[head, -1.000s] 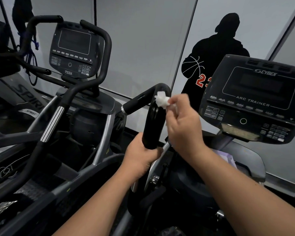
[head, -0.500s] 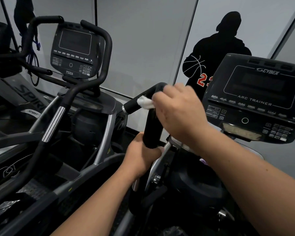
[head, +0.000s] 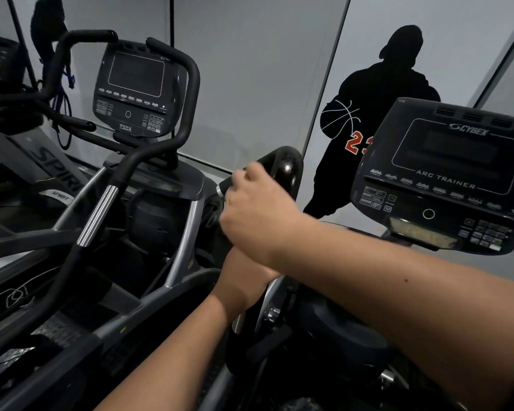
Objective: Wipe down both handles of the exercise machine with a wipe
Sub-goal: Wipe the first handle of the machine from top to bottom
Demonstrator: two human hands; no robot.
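In the head view, the right hand [head: 258, 215] reaches across and lies curled over the upper bend of the black handle [head: 285, 170] of the exercise machine, just left of the console [head: 445, 179] marked ARC TRAINER. The wipe is not visible at this moment; I judge that it is pressed under the palm or the fingers of this hand, but the picture does not show it, so I cannot tell if the hand really pinches it. The left hand [head: 244, 280] is lower on the same handle and grips the upright part of it, partly hidden behind the right wrist, so the two hands are close together, one above the other. The top curve of the handle looks shiny, which may mean that it is already wet. A second machine [head: 131, 93] stands well apart to the left and no hand touches it. The step in hand seems to be the wiping of the first handle, near its top. The next move calls for sliding the wipe down the grip while the left hand gives way, and later for the other handle, which I cannot see here.
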